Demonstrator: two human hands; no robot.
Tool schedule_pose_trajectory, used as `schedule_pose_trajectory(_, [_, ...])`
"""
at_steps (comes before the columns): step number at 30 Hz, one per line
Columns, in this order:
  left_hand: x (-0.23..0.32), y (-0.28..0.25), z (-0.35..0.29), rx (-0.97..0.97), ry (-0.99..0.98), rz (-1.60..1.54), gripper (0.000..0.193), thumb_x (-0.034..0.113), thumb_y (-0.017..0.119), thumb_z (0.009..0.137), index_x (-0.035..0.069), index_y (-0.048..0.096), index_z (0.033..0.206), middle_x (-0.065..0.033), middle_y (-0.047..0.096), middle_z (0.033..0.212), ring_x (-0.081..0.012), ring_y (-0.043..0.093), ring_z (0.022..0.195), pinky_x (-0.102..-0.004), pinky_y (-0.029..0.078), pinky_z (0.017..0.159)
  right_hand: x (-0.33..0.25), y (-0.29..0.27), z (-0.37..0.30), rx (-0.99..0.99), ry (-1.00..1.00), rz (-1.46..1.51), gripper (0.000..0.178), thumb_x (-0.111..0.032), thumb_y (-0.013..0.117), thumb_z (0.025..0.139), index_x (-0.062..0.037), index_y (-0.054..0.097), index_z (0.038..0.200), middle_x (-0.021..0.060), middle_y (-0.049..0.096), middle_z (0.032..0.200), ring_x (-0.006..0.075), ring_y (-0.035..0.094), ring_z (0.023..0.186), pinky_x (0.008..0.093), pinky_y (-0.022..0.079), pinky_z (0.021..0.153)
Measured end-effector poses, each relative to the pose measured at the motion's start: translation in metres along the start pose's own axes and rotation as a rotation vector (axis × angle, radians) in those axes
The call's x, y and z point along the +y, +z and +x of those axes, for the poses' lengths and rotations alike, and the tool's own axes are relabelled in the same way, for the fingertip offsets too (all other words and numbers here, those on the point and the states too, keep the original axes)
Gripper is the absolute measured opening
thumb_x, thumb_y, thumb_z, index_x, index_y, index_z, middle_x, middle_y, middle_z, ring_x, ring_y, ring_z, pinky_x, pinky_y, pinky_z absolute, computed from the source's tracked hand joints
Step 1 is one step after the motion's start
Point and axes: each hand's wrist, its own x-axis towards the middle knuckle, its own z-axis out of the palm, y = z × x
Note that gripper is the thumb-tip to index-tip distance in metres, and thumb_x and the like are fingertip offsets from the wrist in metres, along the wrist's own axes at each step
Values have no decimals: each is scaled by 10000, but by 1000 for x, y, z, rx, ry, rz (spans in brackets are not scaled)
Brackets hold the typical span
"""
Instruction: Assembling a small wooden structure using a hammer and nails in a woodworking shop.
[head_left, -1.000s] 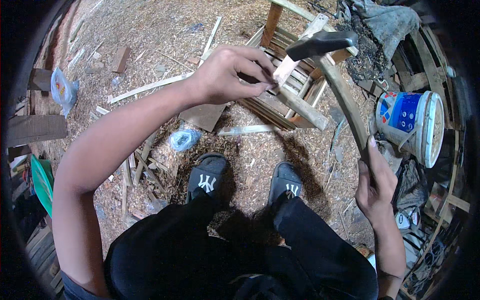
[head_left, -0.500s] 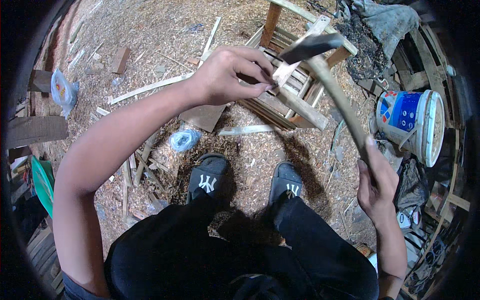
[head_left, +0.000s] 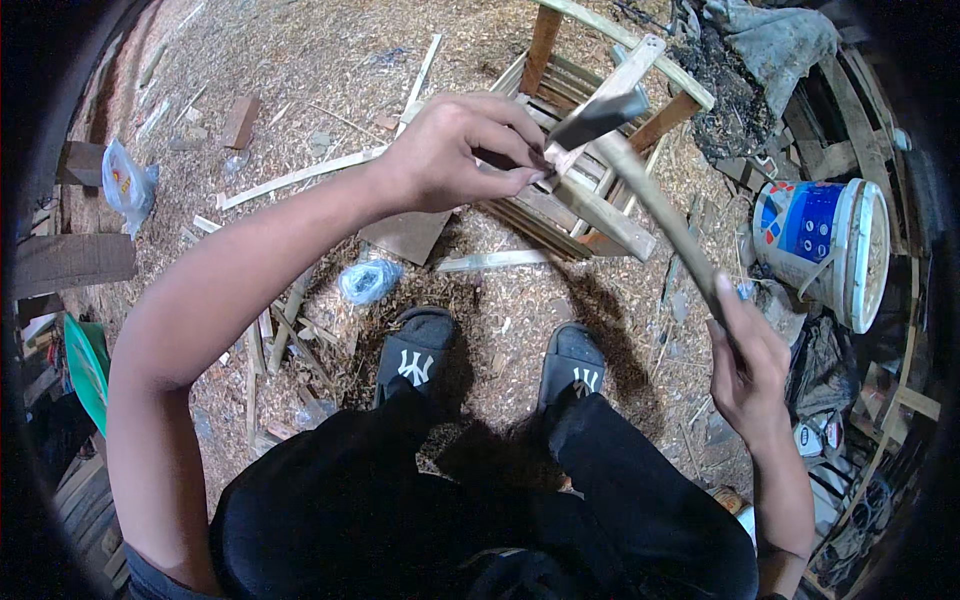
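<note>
My right hand is closed round the lower end of the wooden handle of a hammer. Its dark metal head is tilted over a pale wooden slat, close to my left fingertips. My left hand is closed in a pinch, thumb against fingers, at the near end of that slat. Between the fingertips is a small, thin dark thing that looks like a nail, mostly hidden. The slat lies across a wooden slatted crate-like frame with upright legs.
A white and blue bucket lies tipped at right. Wood strips, a square board, a clear plastic bundle and a plastic bag rest about the shaving-covered floor. My slippered feet stand below the frame.
The hammer head has come down and to the left, closer to my left fingertips. My right hand has shifted slightly with it; the left hand stays in place.
</note>
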Motion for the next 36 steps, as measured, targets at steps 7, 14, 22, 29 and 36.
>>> schedule_pose_trajectory(7, [1, -3, 0, 1, 17, 26, 133, 78, 790, 773, 57, 805, 904, -68, 741, 960, -206, 706, 876, -342, 592, 785, -1, -7, 0, -65, 45, -13, 591, 125, 649, 862, -44, 569, 1422, 172, 619, 851, 255, 608, 699, 340, 506, 669])
schedule_pose_trajectory(14, [16, -17, 19, -133, -374, -141, 176, 168, 698, 904, 29, 785, 967, -81, 736, 875, -152, 692, 791, -297, 563, 718, -2, -8, 0, -15, 114, 38, 508, 102, 638, 888, 12, 584, 1385, 265, 698, 1158, 327, 728, 1001, 342, 537, 882])
schedule_pose_trajectory(22, [7, -3, 76, -155, -746, -186, 238, 263, 683, 943, 112, 797, 1087, -60, 761, 824, -119, 672, 587, -286, 552, 678, 1, 1, 4, 64, 55, 44, 550, 110, 643, 867, -8, 581, 1401, 244, 702, 1094, 298, 702, 898, 334, 535, 827])
schedule_pose_trajectory(29, [12, 4, 85, -280, -764, -163, 203, 213, 751, 914, 65, 799, 1044, -66, 732, 780, -89, 636, 559, -264, 522, 532, 6, 5, 2, 122, 6, 45, 576, 128, 647, 841, -1, 581, 1399, 241, 706, 1165, 315, 734, 900, 353, 553, 829])
schedule_pose_trajectory(36, [-9, 3, 75, -239, -742, -317, 270, 188, 697, 933, -21, 743, 1098, -50, 704, 781, -92, 624, 598, -261, 512, 535, 10, 5, -4, 108, 41, 64, 571, 123, 644, 852, 0, 575, 1406, 232, 706, 1175, 303, 733, 892, 352, 555, 824])
